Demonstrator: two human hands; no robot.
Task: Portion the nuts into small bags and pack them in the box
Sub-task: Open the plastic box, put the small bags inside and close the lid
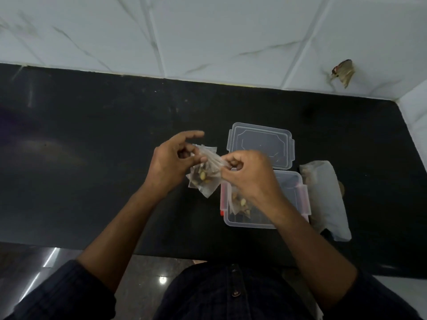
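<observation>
Hands: left hand (171, 162) and right hand (249, 174) pinch a small bag (204, 179) of nuts.
Place: just left of the open box (291, 188).

Nothing readable is showing anywhere: no text, label, brand or number is appearing on anything lying in view from here.

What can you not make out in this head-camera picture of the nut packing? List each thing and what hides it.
- Box contents: right hand and forearm cover much of the inside.
- Small bag mouth, sealed or open: bunched between both hands' fingers, blurred.
- White bag: its contents are hidden by its own plastic.
- Object on the wall: too small and blurred to identify.
</observation>
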